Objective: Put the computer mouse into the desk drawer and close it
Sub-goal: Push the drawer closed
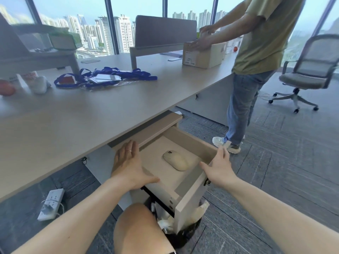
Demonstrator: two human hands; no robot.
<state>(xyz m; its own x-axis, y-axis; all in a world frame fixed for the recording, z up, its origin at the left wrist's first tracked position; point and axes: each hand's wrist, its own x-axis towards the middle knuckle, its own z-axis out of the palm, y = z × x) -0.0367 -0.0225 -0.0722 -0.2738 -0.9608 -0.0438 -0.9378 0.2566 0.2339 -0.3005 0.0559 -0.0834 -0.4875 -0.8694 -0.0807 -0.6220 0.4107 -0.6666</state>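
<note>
A cream computer mouse (175, 160) lies on the floor of the pulled-out desk drawer (189, 195), near its middle. The drawer sticks out from under the wooden desk (77, 114). My left hand (129, 165) hovers flat over the drawer's left side, fingers spread, holding nothing. On the other side, my right hand (219, 166) rests against the drawer's right front corner, also with fingers spread and nothing in it. Neither hand touches the mouse.
A person (256, 52) stands at the desk's right end handling a cardboard box (203, 55). Blue lanyards (104, 77) lie on the desk. A power strip (51, 204) lies on the floor at left, an office chair (308, 74) stands at right, and a bin with rubbish (183, 228) sits below the drawer.
</note>
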